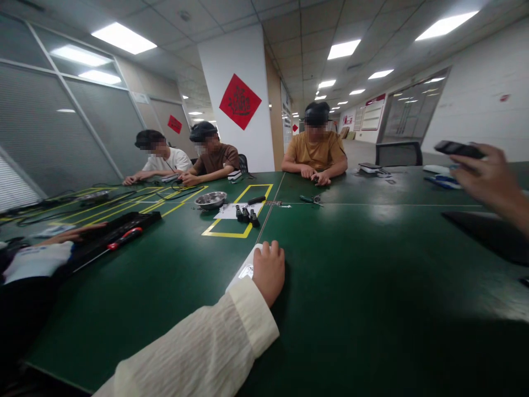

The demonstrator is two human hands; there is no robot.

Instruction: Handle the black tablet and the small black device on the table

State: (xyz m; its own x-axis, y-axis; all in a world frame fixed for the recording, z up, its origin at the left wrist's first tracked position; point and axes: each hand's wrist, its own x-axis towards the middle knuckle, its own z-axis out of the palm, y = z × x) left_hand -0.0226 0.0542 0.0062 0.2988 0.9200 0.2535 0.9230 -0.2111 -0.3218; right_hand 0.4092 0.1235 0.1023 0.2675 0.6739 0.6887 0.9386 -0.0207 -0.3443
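White flat card or packet (243,270), partly printed, lies on the dark green table (351,264) close in front of me, its near end under my left hand (268,270). That hand sits knuckles-up with the fingers curled in against the palm, pressing the piece down rather than pinching it; the cream ribbed sleeve covers the wrist. My right hand (490,182) is raised well off to the right and apart from the card, its fingers closed around a slim dark handset (457,148) held level at the fingertips. I read the step as a hold-and-steady: the card pinned, the handset up in the air, nothing yet brought together. Any lift of the card would call for uncurling the fingers and getting a tip under an edge, since it lies flush on the cloth. Containers: a shallow round steel bowl (210,199) stands beyond the card at the far corner of a yellow taped rectangle (225,234); its contents are too far off to tell, possibly small hardware. Just beside it a white paper sheet (229,211) carries a cluster of small black parts (247,215) and a black-handled tool (256,200). To the left, a long black tray (136,220) holds a red-handled screwdriver (126,238), with a co-worker's hand (70,236) resting at its near end. Three other people sit across the table, hands busy.
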